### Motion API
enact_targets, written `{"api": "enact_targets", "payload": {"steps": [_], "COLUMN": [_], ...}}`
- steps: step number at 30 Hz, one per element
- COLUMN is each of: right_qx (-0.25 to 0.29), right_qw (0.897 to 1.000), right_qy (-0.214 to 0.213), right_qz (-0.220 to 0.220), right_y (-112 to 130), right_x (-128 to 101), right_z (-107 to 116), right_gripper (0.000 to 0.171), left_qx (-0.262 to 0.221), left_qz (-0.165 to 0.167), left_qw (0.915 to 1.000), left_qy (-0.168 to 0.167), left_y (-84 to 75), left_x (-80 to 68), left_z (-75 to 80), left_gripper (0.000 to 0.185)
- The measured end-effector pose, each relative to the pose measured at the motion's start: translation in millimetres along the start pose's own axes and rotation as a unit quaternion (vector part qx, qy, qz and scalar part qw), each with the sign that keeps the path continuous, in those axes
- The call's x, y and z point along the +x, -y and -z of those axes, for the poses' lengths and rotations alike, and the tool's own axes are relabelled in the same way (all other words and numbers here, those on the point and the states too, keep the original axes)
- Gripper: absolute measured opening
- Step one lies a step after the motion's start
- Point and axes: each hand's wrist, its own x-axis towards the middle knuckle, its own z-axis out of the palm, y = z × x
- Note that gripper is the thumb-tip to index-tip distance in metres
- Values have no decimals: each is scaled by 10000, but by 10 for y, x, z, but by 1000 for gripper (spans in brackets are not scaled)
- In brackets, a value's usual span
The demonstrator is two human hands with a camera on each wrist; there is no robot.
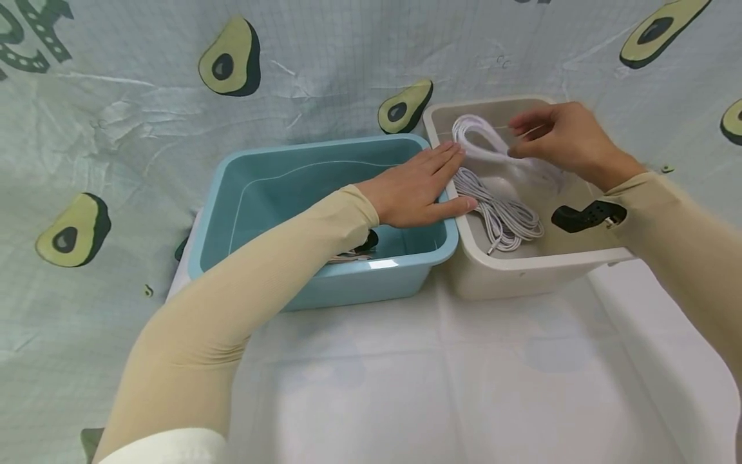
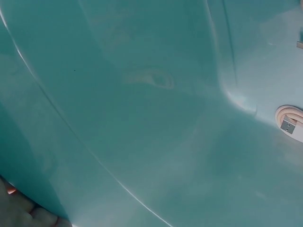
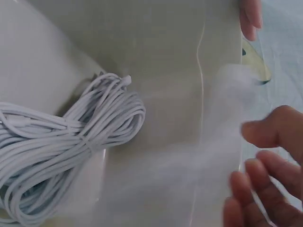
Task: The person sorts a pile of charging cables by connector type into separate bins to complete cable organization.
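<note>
My left hand [image 1: 420,187] lies with straight fingers across the adjoining rims of the blue bin [image 1: 359,293] and the beige bin [image 1: 516,280]. Over the beige bin, my right hand [image 1: 562,138] has its fingers bent loosely, with a gap between thumb and fingers in the right wrist view. Just beside its fingertips is a coiled white cable [image 1: 489,156], blurred in the right wrist view and apart from the fingers there. A second bundled cable [image 3: 52,146], greyish white, lies in the beige bin.
Inside the blue bin are a pinkish cable with a USB plug [image 2: 288,125] and a black item [image 1: 368,241], partly hidden by my left arm. A black strap [image 1: 588,216] is at my right wrist. Both bins stand on a white-covered table [image 1: 440,386] against an avocado-print sheet [image 1: 324,71].
</note>
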Motion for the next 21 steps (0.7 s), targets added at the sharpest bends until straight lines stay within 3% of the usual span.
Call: {"api": "enact_targets", "payload": {"steps": [4, 14, 17, 21], "right_qx": [-366, -518, -599, -708], "right_qw": [9990, 9980, 9971, 9946], "right_qy": [94, 76, 83, 120], "right_qz": [225, 357, 455, 755], "right_y": [27, 108, 137, 165], "right_x": [36, 27, 12, -27], "right_z": [-72, -135, -75, 3], "right_gripper": [56, 49, 48, 48], "left_qx": [-29, -50, -126, -139], "left_qz": [43, 254, 453, 848], "left_qw": [10000, 9993, 9984, 9959], "left_qy": [9, 258, 317, 265], "left_y": [42, 192, 290, 450], "left_x": [-9, -22, -131, -396], "left_z": [-29, -65, 23, 184], "left_gripper": [90, 94, 94, 93]}}
